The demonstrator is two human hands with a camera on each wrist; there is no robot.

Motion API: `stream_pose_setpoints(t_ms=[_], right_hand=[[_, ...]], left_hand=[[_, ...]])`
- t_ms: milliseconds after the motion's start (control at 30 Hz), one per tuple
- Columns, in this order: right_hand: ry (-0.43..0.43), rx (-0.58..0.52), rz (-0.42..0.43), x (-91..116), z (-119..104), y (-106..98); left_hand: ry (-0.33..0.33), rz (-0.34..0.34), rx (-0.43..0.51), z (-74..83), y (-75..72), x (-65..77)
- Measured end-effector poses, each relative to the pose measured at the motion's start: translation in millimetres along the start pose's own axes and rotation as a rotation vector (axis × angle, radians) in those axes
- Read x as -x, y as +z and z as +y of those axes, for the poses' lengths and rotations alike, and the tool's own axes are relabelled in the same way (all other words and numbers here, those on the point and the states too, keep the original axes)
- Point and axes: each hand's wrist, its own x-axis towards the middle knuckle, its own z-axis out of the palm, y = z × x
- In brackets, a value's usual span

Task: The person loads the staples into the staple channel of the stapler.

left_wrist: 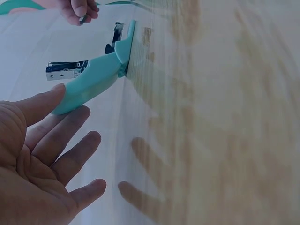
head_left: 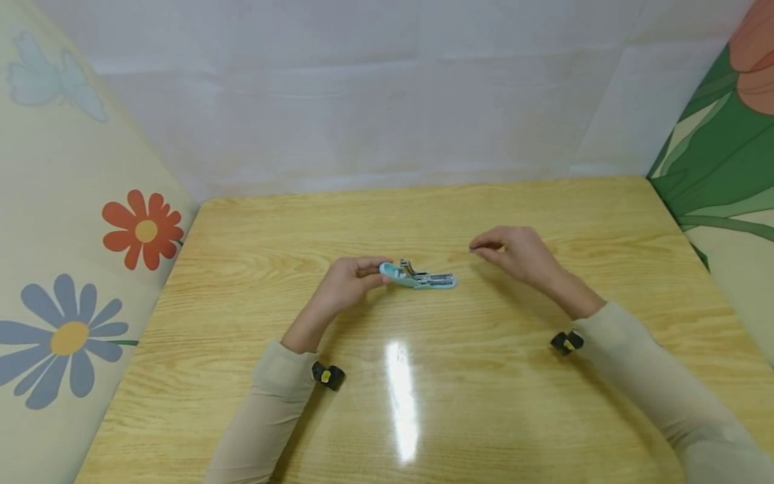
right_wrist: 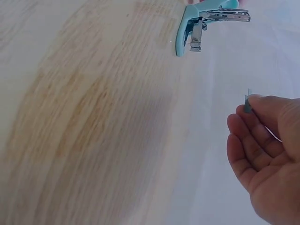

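Observation:
A light teal stapler (head_left: 400,275), folded wide open, is held by its end between the thumb and fingers of my left hand (head_left: 346,287). The left wrist view shows its teal body (left_wrist: 96,77) tilted, with the metal parts exposed; the far end is low, close to the tabletop. To the right of the stapler and apart from it, my right hand (head_left: 521,257) pinches a small grey metal strip (right_wrist: 247,104) between thumb and fingertip. That strip looks like a short row of staples, partly covered by the thumb. Its other fingers are curled loosely below.
The wood-grain table (head_left: 278,228) lies under both hands and reflects a bright streak of light. A white sheet (head_left: 375,114) hangs at the back. Panels painted with flowers (head_left: 145,230) stand at the left and right sides.

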Motion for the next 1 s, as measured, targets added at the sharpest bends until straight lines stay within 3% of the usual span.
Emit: stream_pose_setpoints(t_ms=[433,1000], right_hand=[[-0.020,-0.005,0.018,-4.2,-10.9,-3.4],[-0.087,-0.070,-0.015,-10.6,-24.7,17.2]], left_hand=[[0.004,-0.004,0.004,-0.8,-0.5,-0.2],[0.008,0.003,-0.003,-0.3,-0.9,1.6]])
